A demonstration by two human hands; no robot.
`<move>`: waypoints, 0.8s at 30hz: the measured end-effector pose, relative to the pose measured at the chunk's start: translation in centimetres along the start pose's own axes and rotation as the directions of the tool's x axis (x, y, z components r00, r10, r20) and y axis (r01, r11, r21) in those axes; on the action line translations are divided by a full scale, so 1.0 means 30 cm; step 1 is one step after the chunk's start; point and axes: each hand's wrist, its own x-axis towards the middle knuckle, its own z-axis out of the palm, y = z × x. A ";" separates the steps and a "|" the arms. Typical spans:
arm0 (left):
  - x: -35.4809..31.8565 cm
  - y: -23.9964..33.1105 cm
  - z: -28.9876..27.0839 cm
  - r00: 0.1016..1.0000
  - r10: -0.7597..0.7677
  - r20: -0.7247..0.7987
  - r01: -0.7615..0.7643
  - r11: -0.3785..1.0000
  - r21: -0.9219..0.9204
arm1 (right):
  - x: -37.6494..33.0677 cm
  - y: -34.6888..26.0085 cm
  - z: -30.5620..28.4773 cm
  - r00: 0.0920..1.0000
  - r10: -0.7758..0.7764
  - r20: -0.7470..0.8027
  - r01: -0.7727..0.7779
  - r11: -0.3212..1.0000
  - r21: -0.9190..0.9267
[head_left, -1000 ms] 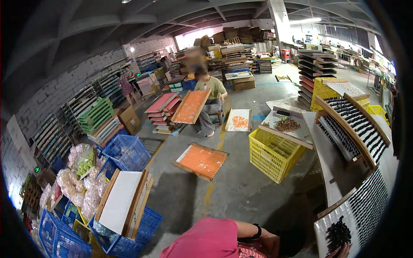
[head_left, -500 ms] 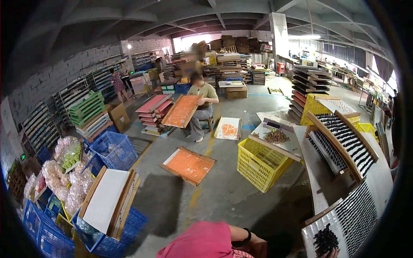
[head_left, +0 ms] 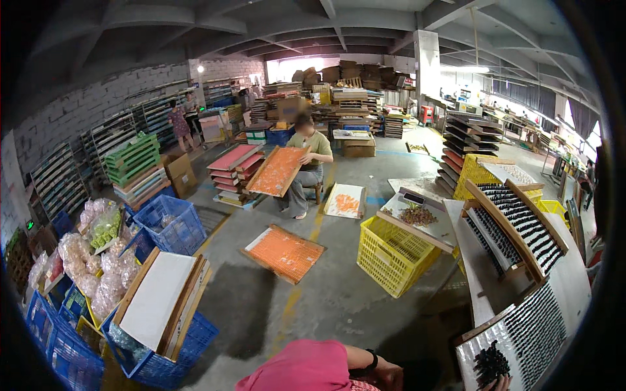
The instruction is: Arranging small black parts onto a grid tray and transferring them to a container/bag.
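Observation:
A pink sleeve [head_left: 303, 365] enters at the lower edge, and from it my left forearm runs right to a black wristband. Past the band is my left hand [head_left: 389, 375], low in the picture and off to the left of the tray; its fingers are in shade and partly cut off. At the lower right, a white tray [head_left: 466, 355] bears a loose heap of small black pieces [head_left: 490, 363] and rows of black pieces [head_left: 535, 329]. My right hand [head_left: 502, 383] touches the heap's lower edge, fingers apart, mostly out of the picture.
Another wood-edged rack of black pieces [head_left: 515, 221] stands beyond the tray. A yellow crate [head_left: 394, 260] holds up a board with brown pieces. Blue crates [head_left: 173, 225] stand left. A seated co-worker [head_left: 310, 153] holds an orange tray [head_left: 279, 171]; another orange tray [head_left: 284, 253] lies on the floor.
The whole view has shifted slightly. My right hand stays at the black heap, and my left hand keeps nearly the same place. The co-worker still holds the orange tray.

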 end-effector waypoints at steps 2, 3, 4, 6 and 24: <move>0.000 0.009 -0.008 1.000 -0.003 0.003 0.003 1.000 -0.011 | -0.001 -0.005 -0.002 1.000 -0.012 -0.007 0.012 1.000 0.006; -0.007 0.011 -0.004 1.000 -0.005 0.003 0.005 1.000 -0.017 | -0.001 -0.009 -0.004 1.000 -0.024 -0.012 0.024 1.000 0.015; -0.010 0.014 -0.003 1.000 -0.007 0.004 0.007 1.000 -0.023 | -0.001 -0.011 -0.005 1.000 -0.024 -0.012 0.024 1.000 0.015; -0.022 0.025 0.006 1.000 -0.013 0.002 0.014 0.999 -0.039 | -0.003 -0.019 -0.016 1.000 -0.028 -0.013 0.028 1.000 -0.012; -0.819 0.230 -0.684 -0.512 -0.380 -0.770 -0.588 0.809 -0.009 | 0.096 -1.047 0.329 0.309 -0.796 0.521 -0.442 0.365 0.819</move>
